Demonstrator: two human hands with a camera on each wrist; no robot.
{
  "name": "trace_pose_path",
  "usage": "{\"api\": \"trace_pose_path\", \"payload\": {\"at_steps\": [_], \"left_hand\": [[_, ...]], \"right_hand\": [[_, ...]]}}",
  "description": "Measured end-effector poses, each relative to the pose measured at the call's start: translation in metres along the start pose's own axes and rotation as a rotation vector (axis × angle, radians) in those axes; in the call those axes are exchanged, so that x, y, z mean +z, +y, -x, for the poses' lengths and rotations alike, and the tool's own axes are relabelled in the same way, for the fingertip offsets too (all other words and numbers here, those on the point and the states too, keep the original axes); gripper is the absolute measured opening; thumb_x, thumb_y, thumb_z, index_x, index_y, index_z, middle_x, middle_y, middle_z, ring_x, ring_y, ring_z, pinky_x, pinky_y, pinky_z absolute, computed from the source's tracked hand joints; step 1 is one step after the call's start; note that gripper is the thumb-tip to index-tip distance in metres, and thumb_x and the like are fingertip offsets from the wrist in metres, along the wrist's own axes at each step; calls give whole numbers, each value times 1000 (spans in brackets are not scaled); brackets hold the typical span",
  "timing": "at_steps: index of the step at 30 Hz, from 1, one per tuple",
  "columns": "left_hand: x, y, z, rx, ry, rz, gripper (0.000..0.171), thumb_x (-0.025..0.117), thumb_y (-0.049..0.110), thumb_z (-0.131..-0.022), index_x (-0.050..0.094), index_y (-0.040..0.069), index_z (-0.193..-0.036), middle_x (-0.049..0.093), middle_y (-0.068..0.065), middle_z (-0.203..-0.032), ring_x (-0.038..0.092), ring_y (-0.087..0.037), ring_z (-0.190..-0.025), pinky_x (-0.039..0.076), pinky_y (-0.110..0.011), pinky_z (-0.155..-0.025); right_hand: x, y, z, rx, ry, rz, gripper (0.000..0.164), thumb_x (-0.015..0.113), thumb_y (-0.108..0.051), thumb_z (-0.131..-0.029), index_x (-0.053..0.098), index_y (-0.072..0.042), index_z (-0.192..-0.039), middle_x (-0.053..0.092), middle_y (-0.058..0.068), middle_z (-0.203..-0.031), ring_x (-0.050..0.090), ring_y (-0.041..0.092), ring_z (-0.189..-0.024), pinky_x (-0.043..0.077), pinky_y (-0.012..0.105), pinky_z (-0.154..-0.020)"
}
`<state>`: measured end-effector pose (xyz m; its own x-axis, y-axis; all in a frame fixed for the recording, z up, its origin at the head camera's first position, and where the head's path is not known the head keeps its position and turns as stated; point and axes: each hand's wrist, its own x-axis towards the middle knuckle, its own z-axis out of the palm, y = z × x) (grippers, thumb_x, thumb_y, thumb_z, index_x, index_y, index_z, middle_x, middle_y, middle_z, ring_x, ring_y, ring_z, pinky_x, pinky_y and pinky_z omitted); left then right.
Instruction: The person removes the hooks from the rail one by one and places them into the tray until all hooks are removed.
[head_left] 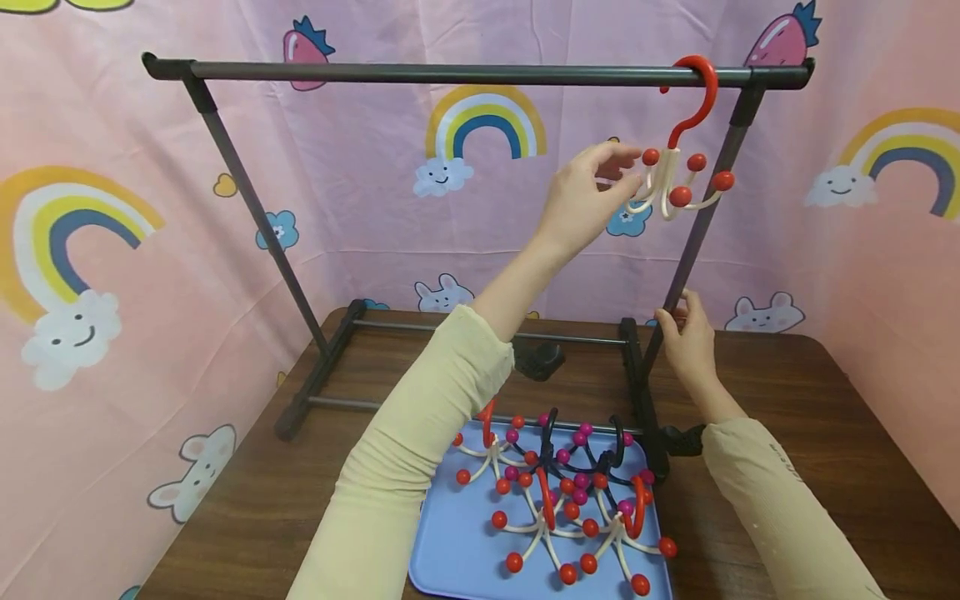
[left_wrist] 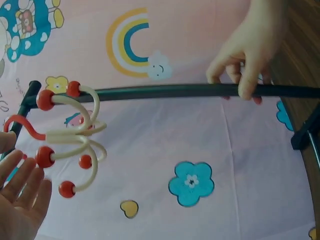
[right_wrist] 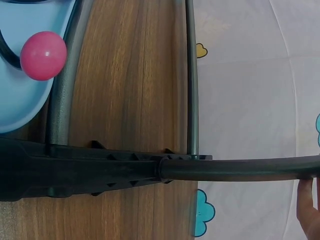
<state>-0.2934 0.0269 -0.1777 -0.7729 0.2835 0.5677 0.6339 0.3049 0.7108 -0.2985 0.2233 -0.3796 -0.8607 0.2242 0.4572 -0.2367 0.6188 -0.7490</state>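
Note:
A cream multi-armed hanger (head_left: 667, 179) with red ball tips hangs by its red hook from the right end of the black rack's top bar (head_left: 450, 74). Beside its left arms is my left hand (head_left: 585, 196), thumb and fingers apart. In the left wrist view, the left hand's extended fingers (left_wrist: 32, 187) lie near the red balls and do not curl round the hanger. Lower down, my right hand (head_left: 690, 346) grips the rack's right upright (head_left: 691, 250), its thumb and fingers on either side of the pole. Only the right fingers' edge shows in the right wrist view.
A blue tray (head_left: 465, 567) in front of the rack holds several more hangers, cream-and-red ones (head_left: 543, 525) and black ones (head_left: 547, 454) with magenta balls. The rack's base (head_left: 322, 375) stands on the brown wooden table (head_left: 247, 500). A patterned cloth (head_left: 360, 167) hangs behind.

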Motion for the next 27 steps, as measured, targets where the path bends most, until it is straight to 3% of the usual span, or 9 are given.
{"api": "trace_pose_path", "payload": {"at_steps": [10, 16, 27], "left_hand": [[20, 18, -29, -50, -52, -44, 44, 58, 32, -79, 47, 24, -120, 47, 12, -116, 40, 2, -103, 35, -11, -80], [24, 22, -36, -46, -70, -48, 47, 58, 32, -79, 43, 24, -123, 43, 14, -120, 36, 5, -107, 33, -10, -83], [23, 30, -44, -32, -41, -77, 37, 59, 31, -78, 52, 22, -113, 51, 11, -106, 43, 3, -95, 33, -9, -77]], "right_hand": [[-2, 0, 1, -2, 12, 9, 32, 49, -21, -86, 39, -10, -115, 58, 19, -97, 55, 30, -85, 44, 42, -68], [-2, -2, 2, 15, -16, 21, 35, 48, -24, -86, 38, -12, -117, 58, 19, -97, 56, 30, -84, 45, 40, -66], [-2, -7, 6, 11, -20, 22, 34, 48, -23, -87, 38, -11, -116, 58, 18, -95, 57, 29, -81, 45, 38, -63]]}}
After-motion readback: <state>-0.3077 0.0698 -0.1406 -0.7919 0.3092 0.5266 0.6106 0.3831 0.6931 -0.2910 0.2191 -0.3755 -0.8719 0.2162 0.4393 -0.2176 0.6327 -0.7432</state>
